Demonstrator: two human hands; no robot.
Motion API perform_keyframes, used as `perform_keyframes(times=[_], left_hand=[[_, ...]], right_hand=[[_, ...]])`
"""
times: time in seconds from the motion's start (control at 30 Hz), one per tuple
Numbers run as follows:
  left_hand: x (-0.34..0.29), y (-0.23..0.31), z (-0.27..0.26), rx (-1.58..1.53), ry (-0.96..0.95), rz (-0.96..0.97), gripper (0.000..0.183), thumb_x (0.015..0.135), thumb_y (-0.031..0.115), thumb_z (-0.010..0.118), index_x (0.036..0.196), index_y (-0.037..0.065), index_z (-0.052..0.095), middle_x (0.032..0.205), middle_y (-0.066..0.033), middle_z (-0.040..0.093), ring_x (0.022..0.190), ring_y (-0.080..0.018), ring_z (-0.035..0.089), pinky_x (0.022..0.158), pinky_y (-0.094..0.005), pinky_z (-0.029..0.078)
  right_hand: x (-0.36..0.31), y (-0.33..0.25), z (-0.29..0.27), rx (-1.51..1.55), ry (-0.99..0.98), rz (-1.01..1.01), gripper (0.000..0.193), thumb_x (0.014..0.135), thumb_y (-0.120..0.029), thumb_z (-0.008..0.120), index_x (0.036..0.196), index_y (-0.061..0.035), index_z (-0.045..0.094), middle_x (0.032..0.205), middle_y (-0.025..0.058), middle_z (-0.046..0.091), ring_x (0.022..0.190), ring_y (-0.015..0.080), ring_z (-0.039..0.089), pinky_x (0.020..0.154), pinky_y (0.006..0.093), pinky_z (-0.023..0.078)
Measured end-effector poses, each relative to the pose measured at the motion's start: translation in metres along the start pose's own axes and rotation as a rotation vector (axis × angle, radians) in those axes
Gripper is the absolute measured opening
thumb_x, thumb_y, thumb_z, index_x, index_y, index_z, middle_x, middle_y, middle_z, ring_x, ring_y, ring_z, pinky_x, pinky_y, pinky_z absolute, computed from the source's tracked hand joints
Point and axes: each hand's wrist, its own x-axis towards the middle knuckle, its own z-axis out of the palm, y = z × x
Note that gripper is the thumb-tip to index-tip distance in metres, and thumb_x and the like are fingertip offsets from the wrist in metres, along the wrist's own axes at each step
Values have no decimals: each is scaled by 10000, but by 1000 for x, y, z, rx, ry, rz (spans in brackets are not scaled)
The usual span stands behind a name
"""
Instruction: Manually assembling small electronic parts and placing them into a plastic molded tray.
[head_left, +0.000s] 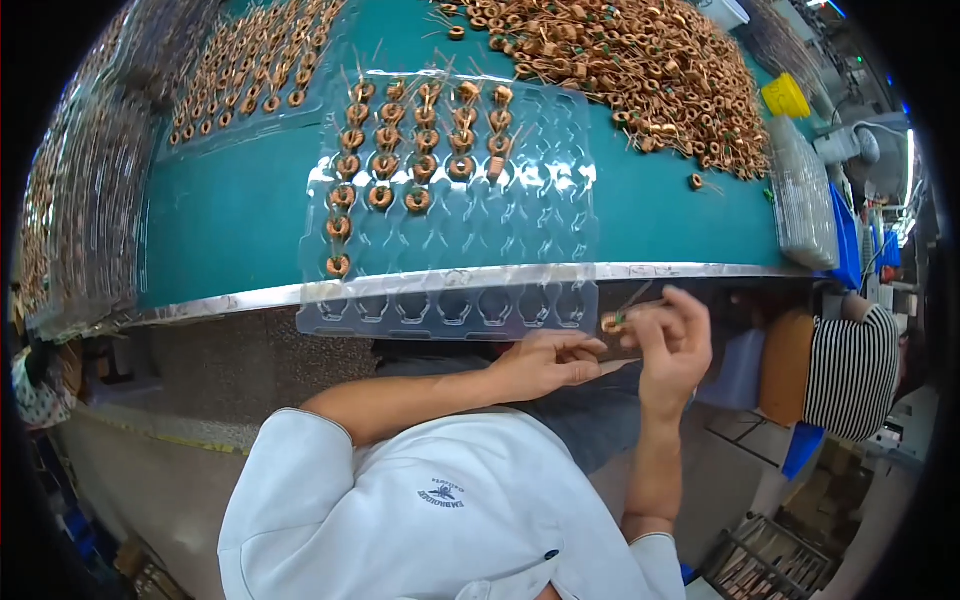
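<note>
Green bench (690, 228), clear tray (450, 240) part-filled. Our right hand (675, 345) pinches copper coil (611, 323) just beside tray's near-right corner; left hand (543, 366), grip we can't tell. Likely readying leads (637, 297); next calls for aligning with vacant pocket (495, 306).

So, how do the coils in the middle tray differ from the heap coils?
The tray coils sit in columns, while the heap coils lie jumbled. The tray coils are fewer than the heap coils. The tray coils rest in a clear tray; the heap coils lie on the green table. Both are coppery rings with wire leads.
</note>
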Motion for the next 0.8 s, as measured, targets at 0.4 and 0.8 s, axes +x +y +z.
perform_keyframes(times=[0.4, 0.8], left_hand=[[-22, 21, -13, -48, 35, 141, 317, 928, 109, 640, 1220, -13, 621, 1019, -73, 675, 928, -113, 619, 826, -266, 497], [-21, 6, -23, 45, 68, 139, 354, 909, 278, 692, 1146, 15, 675, 996, -54, 698, 831, -89, 617, 756, -235, 494]], right_hand=[[99, -18, 146, -288, -487, -156, 431, 837, -83, 698, 1229, 20, 552, 861, 132, 731, 696, 160, 687, 631, 282, 542], [188, 29, -21, -925, 117, -253, 358, 784, -248, 801, 1041, -27, 687, 805, 61, 661, 725, 176, 628, 660, 316, 502]])
